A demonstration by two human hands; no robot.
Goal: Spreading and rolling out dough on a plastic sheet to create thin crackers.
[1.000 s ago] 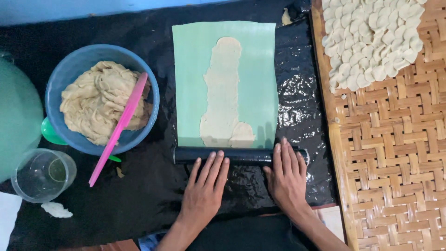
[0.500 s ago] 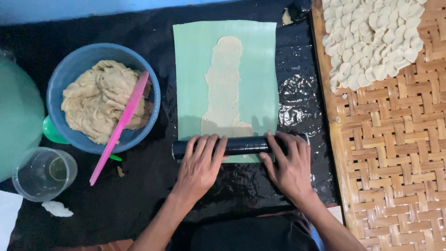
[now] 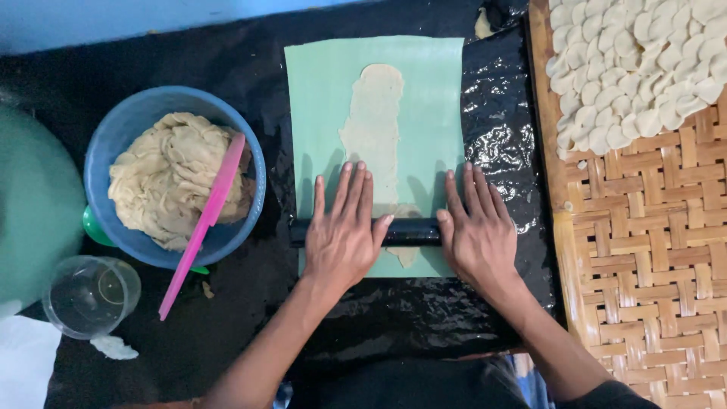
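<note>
Black plastic-covered surface [image 3: 227,348], with a woven bamboo tray [image 3: 644,250] of cut dough rounds [image 3: 644,68] at my right. At left, a blue bowl [image 3: 113,151] of dough with a pink spatula [image 3: 203,226]; near it, a clear cup [image 3: 91,295]. Centre: the green mat [image 3: 424,98] bearing a long flattened dough strip [image 3: 375,129]. My left hand [image 3: 342,231] and right hand [image 3: 475,231], both flat and open, press the black rolling pin [image 3: 409,232], which has advanced from the mat's near edge onto the strip's lower end within the last second; flattening is under way.
</note>
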